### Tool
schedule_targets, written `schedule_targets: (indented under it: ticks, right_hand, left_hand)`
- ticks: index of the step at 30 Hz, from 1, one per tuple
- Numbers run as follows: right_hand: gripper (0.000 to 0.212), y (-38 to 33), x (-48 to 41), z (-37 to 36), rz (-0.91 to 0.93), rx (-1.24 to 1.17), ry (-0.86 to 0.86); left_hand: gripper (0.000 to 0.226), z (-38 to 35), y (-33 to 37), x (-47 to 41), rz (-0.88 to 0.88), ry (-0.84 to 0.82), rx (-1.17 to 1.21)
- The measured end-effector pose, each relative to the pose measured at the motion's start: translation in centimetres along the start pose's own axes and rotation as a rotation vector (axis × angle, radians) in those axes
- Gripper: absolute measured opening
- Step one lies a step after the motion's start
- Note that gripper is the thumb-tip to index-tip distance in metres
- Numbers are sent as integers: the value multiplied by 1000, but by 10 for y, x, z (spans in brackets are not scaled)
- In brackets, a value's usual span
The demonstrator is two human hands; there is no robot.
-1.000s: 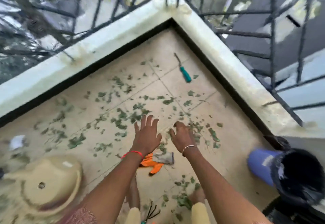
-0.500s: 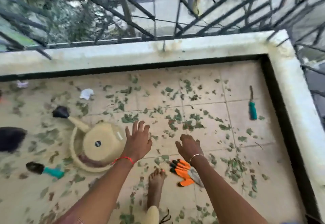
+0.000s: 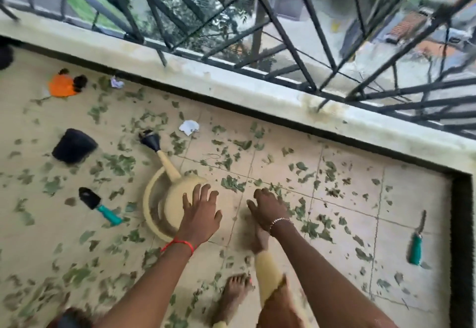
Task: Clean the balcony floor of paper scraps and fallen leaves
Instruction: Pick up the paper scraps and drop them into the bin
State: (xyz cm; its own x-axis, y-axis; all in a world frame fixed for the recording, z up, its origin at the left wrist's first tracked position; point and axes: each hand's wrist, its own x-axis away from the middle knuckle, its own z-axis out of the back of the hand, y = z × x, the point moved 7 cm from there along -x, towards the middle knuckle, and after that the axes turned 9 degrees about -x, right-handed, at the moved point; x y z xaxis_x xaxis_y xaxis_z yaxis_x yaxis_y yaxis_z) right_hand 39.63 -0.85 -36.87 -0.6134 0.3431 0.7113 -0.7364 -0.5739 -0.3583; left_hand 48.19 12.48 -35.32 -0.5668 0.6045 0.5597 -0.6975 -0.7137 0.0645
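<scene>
**View swinging left, hands not yet gathering anything**

Over the last second I am watching the head camera swing left along the balcony. The corner with the bucket is dropping out of view. The left stretch of floor (image 3: pixel 417 199) is coming into view instead. It is showing me more of the job than before.

The leaves (image 3: pixel 233 184) are lying scattered over nearly every tile, near and far. Two paper scraps are now appearing: one (image 3: pixel 189 127) on the far side near the ledge (image 3: pixel 257 91), another (image 3: pixel 116 82) further left, just beside the ledge.

The watering can (image 3: pixel 167 199) is lying on the floor, with a trowel (image 3: pixel 99 205) and a black pot (image 3: pixel 73 146) to its left. The teal-handled tool (image 3: pixel 416 245) is now sitting far to the right. I am no longer seeing the orange glove.

The left hand (image 3: pixel 201 209) is reaching forward with fingers spread, released, and is overlapping the can in the picture; I cannot tell whether it is touching it. The right hand (image 3: pixel 268 209) is hanging over the leaves with fingers loosely bent, grasping nothing that I can see.

I am judging that the cleaning is barely under way. The person seems to be surveying the mess, and the can and tools may be getting in the way of any gathering.
</scene>
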Motion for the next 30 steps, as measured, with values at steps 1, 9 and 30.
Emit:
schedule_targets:
  ticks: [1,9,30]
  right_hand:
    - [38,-8,-10,2,12,23,-19]
    - [38,-46,-101,36,116,219,-148]
    - [33,-216,-271,102,435,496,-228]
  left_hand:
    - [43,1,-9,-6,31,5,25]
    - [39,12,-55,-78,234,-23,201]
    - [36,64,-158,-169,510,117,542]
